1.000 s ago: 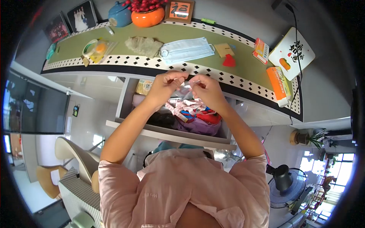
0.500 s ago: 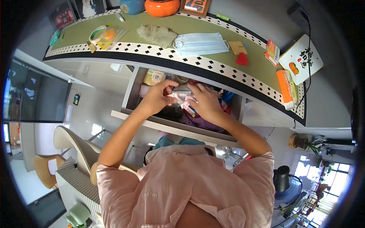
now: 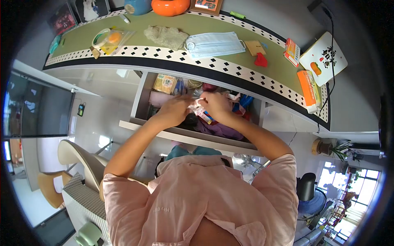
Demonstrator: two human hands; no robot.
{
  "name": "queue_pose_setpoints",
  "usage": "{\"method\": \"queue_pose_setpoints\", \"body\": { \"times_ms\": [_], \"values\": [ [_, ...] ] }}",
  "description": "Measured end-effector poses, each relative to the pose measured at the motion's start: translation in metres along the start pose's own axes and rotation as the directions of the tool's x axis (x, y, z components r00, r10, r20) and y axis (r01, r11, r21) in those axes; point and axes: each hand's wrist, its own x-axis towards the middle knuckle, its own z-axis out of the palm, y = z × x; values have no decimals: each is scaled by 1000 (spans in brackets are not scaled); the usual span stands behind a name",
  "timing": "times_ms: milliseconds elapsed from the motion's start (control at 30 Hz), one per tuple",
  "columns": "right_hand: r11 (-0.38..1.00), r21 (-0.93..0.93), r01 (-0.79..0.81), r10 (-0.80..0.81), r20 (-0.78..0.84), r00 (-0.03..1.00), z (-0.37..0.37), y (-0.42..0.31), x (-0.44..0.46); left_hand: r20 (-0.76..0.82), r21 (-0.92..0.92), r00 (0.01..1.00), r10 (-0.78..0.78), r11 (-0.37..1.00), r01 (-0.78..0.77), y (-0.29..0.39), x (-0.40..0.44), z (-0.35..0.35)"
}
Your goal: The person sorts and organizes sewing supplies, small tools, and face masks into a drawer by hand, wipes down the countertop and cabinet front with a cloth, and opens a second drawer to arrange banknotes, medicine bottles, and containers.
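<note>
Over the open drawer (image 3: 142, 95), both hands are close together at a crumpled pink-and-white printed strip (image 3: 198, 109). My right hand (image 3: 216, 107) is closed, its curled fingers gripping the upper part of the strip. On the other side, my left hand (image 3: 174, 110) is closed at the strip's left edge, its fingertips blurred by motion. One loose end of the strip hangs toward a purple cloth (image 3: 221, 130) in the drawer. A light pink item (image 3: 160, 99) lies left of my left hand, and a yellowish packet (image 3: 165, 83) sits in the drawer's back left corner.
Above the drawer, the green desktop (image 3: 135, 43) bears a blue face mask (image 3: 215, 44), a grey-green cloth (image 3: 166, 37), a tape roll (image 3: 101, 37) and an orange box (image 3: 308, 90). A cable (image 3: 333, 53) hangs at the right. A chair (image 3: 80, 158) stands at the lower left.
My hands have drawn closer together, and my right hand's fingers have curled in around the strip. The strip is more bunched up. The view has shifted slightly.
</note>
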Motion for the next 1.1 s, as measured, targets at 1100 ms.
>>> {"method": "queue_pose_setpoints", "body": {
  "times_ms": [1100],
  "values": [
    [974,132,182,-103,-457,883,-130,43,11,-389,621,884,258,782,46,35,181,-37]
  ]
}}
